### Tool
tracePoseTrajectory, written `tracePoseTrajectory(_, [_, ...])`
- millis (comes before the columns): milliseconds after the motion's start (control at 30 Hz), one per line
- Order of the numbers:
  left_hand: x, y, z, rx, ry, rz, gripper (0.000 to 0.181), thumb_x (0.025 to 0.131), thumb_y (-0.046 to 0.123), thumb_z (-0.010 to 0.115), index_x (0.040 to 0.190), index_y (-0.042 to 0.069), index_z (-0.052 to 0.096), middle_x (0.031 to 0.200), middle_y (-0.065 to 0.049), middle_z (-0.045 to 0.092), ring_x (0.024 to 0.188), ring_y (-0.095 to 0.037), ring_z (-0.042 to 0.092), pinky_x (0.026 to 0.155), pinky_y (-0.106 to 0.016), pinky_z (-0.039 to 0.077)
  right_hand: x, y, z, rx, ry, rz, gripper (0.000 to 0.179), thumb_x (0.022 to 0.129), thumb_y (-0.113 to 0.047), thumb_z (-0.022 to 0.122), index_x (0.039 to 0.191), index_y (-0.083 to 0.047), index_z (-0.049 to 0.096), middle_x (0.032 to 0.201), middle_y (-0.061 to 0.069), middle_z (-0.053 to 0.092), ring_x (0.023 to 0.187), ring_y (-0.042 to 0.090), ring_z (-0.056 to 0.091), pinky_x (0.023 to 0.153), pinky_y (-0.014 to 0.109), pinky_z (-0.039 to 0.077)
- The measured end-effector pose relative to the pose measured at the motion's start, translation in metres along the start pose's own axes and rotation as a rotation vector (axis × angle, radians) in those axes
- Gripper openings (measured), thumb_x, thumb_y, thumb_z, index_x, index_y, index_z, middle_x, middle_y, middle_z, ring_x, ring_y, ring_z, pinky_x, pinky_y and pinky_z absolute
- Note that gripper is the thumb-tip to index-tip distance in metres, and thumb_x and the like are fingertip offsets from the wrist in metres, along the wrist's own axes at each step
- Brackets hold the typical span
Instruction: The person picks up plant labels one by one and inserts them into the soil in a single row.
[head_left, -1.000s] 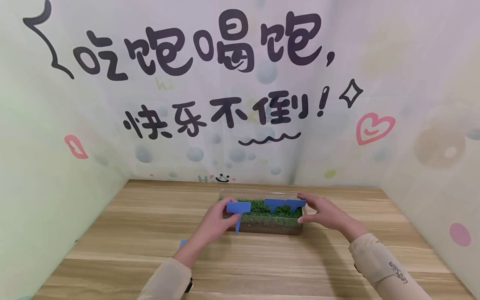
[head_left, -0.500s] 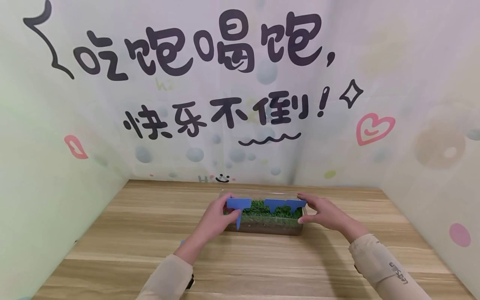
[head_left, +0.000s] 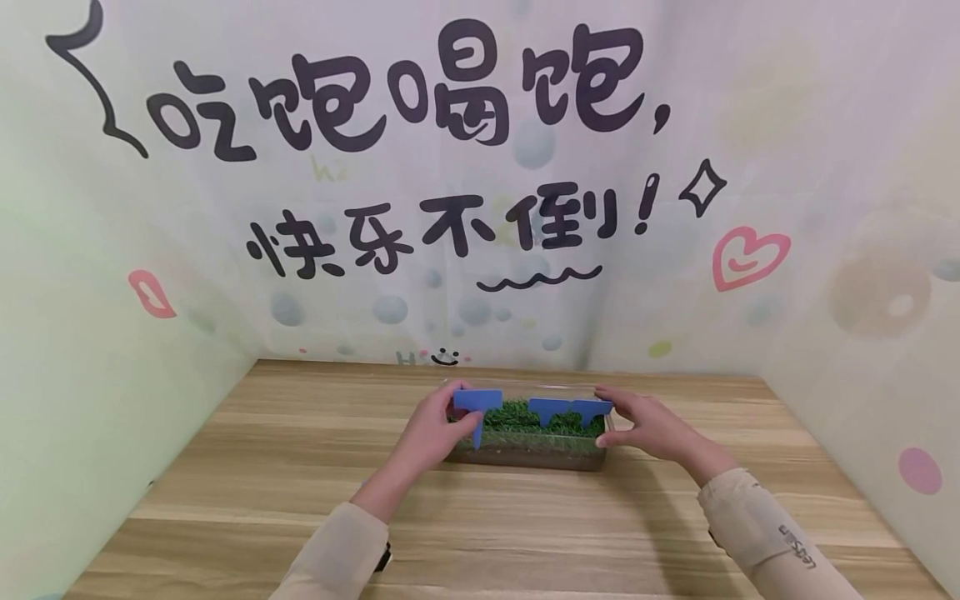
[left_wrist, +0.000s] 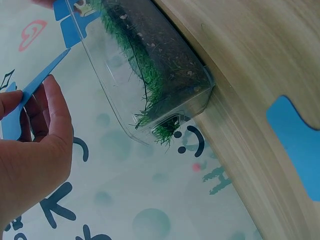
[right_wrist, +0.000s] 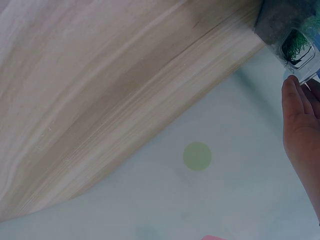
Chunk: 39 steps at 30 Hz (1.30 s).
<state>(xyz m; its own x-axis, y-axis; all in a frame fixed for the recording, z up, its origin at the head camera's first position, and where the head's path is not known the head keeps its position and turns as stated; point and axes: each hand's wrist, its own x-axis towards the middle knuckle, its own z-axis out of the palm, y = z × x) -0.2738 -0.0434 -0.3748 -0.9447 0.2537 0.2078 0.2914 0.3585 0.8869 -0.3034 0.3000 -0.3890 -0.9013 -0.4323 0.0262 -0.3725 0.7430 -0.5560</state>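
A clear planter box [head_left: 536,454] holds dark soil and green grass [head_left: 517,412]. Two blue T-shaped plant labels [head_left: 549,408] stand in the grass toward its right end. My left hand [head_left: 429,433] pinches another blue T-shaped plant label [head_left: 478,400] between thumb and fingers at the box's left end. In the left wrist view that label's pointed stem [left_wrist: 52,64] is free of the soil, close to the box rim. My right hand [head_left: 651,425] grips the box's right end, thumb at the front and fingers toward the back.
One more blue label [left_wrist: 297,150] lies on the wooden table [head_left: 300,450], mostly hidden behind my left forearm in the head view. A printed cloth backdrop [head_left: 420,325] rises behind the table, with pale walls at both sides.
My left hand has raised the blue plant label a little, and its stem tip now sits higher against the box front. The right hand and the box have stayed put.
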Motion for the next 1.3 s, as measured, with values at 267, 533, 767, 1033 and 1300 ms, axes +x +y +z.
tracePoseTrajectory(267, [0.005, 0.000, 0.001, -0.011, 0.020, -0.031, 0.017, 0.095, 0.008, 0.065, 0.112, 0.009, 0.064, 0.113, -0.012, 0.068, 0.094, -0.022, 0.064, 0.077, -0.033, 0.052, -0.001, -0.002, -0.001, 0.003, 0.001, -0.011, 0.084, 0.087, -0.036, 0.076, 0.151, 0.003, 0.037, 0.154, 0.029, 0.039, 0.133, 0.053, 0.046, 0.106, 0.058, 0.044])
tracePoseTrajectory(533, [0.009, 0.001, 0.002, -0.023, 0.032, -0.020, 0.017, 0.094, 0.008, 0.065, 0.111, 0.010, 0.064, 0.112, -0.012, 0.069, 0.093, -0.020, 0.065, 0.071, -0.030, 0.050, 0.000, -0.001, 0.000, 0.006, 0.002, -0.013, 0.084, 0.086, -0.035, 0.077, 0.150, 0.004, 0.037, 0.154, 0.029, 0.039, 0.134, 0.052, 0.046, 0.106, 0.057, 0.044])
tracePoseTrajectory(767, [0.012, 0.001, 0.003, -0.024, 0.047, -0.011, 0.018, 0.094, 0.007, 0.065, 0.112, 0.011, 0.064, 0.113, -0.012, 0.070, 0.096, -0.022, 0.067, 0.074, -0.030, 0.049, 0.000, -0.002, 0.000, 0.000, 0.004, -0.013, 0.085, 0.087, -0.035, 0.076, 0.150, 0.004, 0.037, 0.154, 0.029, 0.039, 0.134, 0.053, 0.046, 0.106, 0.057, 0.044])
tracePoseTrajectory(1033, [0.015, 0.003, 0.003, -0.010, 0.061, 0.014, 0.016, 0.095, 0.007, 0.065, 0.111, 0.008, 0.063, 0.112, -0.014, 0.070, 0.094, -0.023, 0.066, 0.072, -0.030, 0.047, 0.000, -0.001, 0.001, 0.001, 0.007, -0.010, 0.084, 0.087, -0.034, 0.076, 0.150, 0.004, 0.037, 0.153, 0.029, 0.039, 0.133, 0.052, 0.046, 0.106, 0.057, 0.044])
tracePoseTrajectory(1300, [0.018, 0.003, 0.004, -0.012, 0.057, 0.014, 0.015, 0.095, 0.007, 0.065, 0.110, 0.007, 0.063, 0.144, -0.020, 0.055, 0.097, -0.025, 0.067, 0.071, -0.030, 0.045, -0.001, -0.001, 0.001, 0.000, 0.008, -0.014, 0.084, 0.086, -0.036, 0.076, 0.151, 0.003, 0.037, 0.154, 0.028, 0.039, 0.134, 0.052, 0.046, 0.106, 0.057, 0.044])
